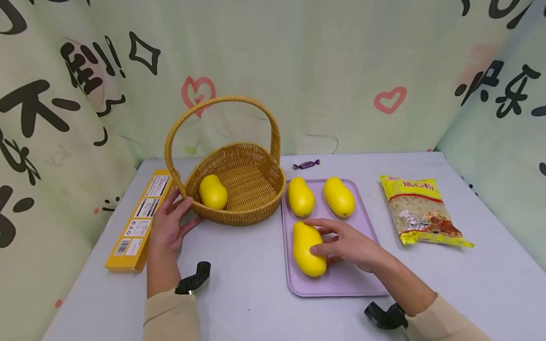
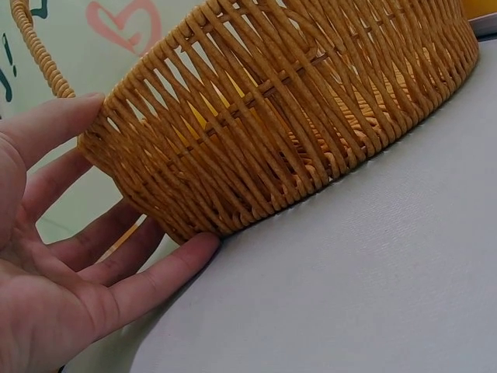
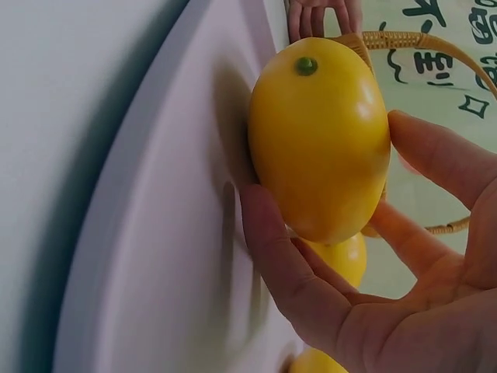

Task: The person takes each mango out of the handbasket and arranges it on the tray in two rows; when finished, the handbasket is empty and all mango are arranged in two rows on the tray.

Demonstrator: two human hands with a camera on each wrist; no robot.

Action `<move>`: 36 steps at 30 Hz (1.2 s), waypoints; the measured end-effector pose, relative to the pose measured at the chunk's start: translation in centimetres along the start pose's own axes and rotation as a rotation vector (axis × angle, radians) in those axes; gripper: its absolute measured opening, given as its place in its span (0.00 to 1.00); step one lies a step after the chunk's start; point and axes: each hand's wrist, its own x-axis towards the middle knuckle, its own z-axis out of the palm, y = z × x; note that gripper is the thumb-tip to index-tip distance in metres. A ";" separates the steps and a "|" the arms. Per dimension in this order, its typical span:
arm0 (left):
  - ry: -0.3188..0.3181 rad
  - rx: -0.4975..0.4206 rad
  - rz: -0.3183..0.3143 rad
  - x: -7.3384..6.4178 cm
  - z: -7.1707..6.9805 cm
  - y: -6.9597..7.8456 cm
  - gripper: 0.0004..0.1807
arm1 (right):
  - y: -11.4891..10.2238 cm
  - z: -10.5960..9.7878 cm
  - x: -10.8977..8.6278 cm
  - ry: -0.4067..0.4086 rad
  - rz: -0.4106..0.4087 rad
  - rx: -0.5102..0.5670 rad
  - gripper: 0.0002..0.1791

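My right hand (image 1: pixel 351 244) holds a plump yellow mango (image 1: pixel 306 255) low over the near left part of the lilac tray (image 1: pixel 354 284). In the right wrist view, thumb and fingers bracket the mango (image 3: pixel 322 132), whose end bears a small green spot. Two more mangoes, the left one (image 1: pixel 300 198) and the right one (image 1: pixel 339 198), lie at the tray's far end. My left hand (image 1: pixel 168 225) touches the left side of the wicker basket (image 1: pixel 239 217), thumb at the rim and extended fingers against the outer wall. Inside the basket lies another mango (image 1: pixel 213 192).
Left of the basket, partly behind my left hand, lies a long yellow box (image 1: pixel 134 227). A purple wrapped candy (image 1: pixel 306 165) is beyond the tray. On the right lies a yellow-and-clear food packet (image 1: pixel 422 210). The basket's tall handle (image 1: pixel 230 99) arches over it. A printed curtain backs the table.
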 end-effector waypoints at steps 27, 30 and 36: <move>-0.005 0.015 0.020 -0.1 0.2 0.3 0.35 | -1.4 -0.4 -0.4 0.025 -0.053 -0.108 0.39; -0.010 0.014 0.015 -0.1 0.2 0.3 0.35 | -1.8 -0.4 -0.4 0.042 -0.063 -0.178 0.40; -0.014 0.010 0.011 -0.1 0.1 0.1 0.36 | -2.8 -0.8 -0.3 0.100 -0.112 -0.257 0.37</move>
